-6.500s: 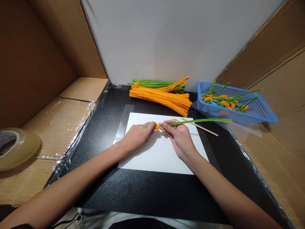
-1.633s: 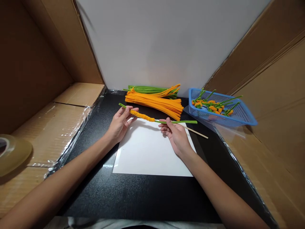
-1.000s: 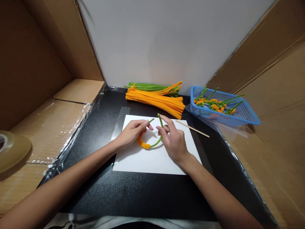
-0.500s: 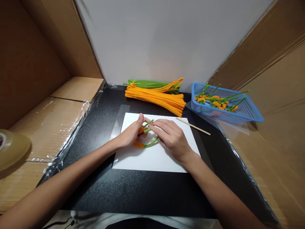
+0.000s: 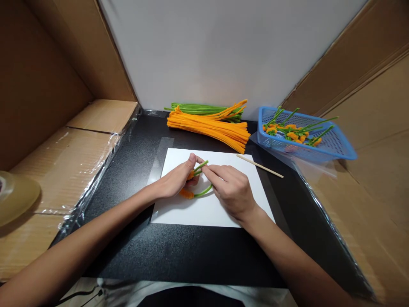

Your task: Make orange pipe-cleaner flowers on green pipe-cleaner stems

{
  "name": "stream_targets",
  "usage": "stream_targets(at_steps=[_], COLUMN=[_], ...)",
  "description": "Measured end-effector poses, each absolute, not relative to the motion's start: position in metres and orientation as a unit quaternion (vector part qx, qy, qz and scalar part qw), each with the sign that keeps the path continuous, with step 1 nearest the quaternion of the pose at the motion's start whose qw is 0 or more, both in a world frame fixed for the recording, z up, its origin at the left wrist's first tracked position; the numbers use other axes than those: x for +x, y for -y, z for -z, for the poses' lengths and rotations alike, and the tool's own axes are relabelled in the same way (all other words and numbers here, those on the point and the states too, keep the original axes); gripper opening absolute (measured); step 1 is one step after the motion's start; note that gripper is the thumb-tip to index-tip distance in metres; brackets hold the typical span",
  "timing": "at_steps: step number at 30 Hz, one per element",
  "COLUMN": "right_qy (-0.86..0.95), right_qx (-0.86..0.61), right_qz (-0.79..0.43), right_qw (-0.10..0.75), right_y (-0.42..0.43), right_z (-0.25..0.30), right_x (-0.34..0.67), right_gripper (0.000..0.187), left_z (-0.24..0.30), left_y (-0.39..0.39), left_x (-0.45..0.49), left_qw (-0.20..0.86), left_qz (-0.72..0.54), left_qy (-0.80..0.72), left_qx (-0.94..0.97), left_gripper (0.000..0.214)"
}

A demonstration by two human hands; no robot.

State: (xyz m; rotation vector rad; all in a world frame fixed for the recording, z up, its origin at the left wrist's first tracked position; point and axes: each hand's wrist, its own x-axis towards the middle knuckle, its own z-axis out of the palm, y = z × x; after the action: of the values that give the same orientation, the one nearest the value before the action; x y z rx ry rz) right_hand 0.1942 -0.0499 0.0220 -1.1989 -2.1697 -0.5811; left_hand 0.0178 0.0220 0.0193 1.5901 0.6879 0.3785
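Over the white sheet point(image 5: 188, 215), my left hand point(image 5: 177, 175) is closed around an orange-and-green pipe-cleaner flower point(image 5: 187, 194). Part of the orange coil shows below the palm, and more orange shows between the fingers. Green stems stick out to the right; one curves below toward my right hand point(image 5: 231, 187). The thumb and forefinger of that hand pinch the end of a green stem, close to my left fingertips. How the stems join the orange part is hidden by my fingers.
Bundles of orange pipe cleaners point(image 5: 207, 128) and green pipe cleaners point(image 5: 198, 109) lie behind the sheet. A blue basket point(image 5: 341, 147) at the right holds several orange-and-green pieces. A thin wooden stick point(image 5: 260, 166) rests across the sheet's right edge. A tape roll point(image 5: 22, 198) sits on cardboard at left.
My right fingers have drawn together into a tighter pinch on the green stem. My left hand still holds the flower in nearly the same place. The view has shifted slightly.
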Motion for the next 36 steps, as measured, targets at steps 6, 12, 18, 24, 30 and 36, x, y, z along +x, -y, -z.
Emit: stream_targets(at_steps=[6,12,18,24,30,36], right_qy=[0.802,0.803,0.802,0.811,0.830,0.834], right_qx=[-0.450,-0.440,-0.447,-0.446,-0.406,-0.406], right_qz=[0.216,0.222,0.211,0.200,0.218,0.181], right_qw=[0.327,0.335,0.336,0.322,0.313,0.328], right_y=[0.052,0.052,0.052,0.052,0.051,0.052], right_z=[-0.023,-0.026,-0.025,-0.023,-0.022,-0.017], right_x=[0.196,0.196,0.199,0.199,0.194,0.188], right_gripper=[0.017,0.022,0.021,0.026,0.024,0.023], left_z=[-0.017,-0.015,-0.015,-0.020,-0.022,-0.024], left_y=[-0.025,-0.025,-0.025,-0.023,-0.023,-0.020], left_x=[0.020,0.019,0.018,0.017,0.017,0.018], left_qw=[0.646,0.624,0.616,0.594,0.586,0.580], left_qz=[-0.174,-0.175,-0.166,-0.156,-0.150,-0.153], left_qy=[-0.271,-0.276,-0.265,-0.260,-0.252,-0.257], left_qx=[0.692,0.710,0.723,0.745,0.755,0.758], left_gripper=[0.071,0.072,0.072,0.070,0.068,0.072])
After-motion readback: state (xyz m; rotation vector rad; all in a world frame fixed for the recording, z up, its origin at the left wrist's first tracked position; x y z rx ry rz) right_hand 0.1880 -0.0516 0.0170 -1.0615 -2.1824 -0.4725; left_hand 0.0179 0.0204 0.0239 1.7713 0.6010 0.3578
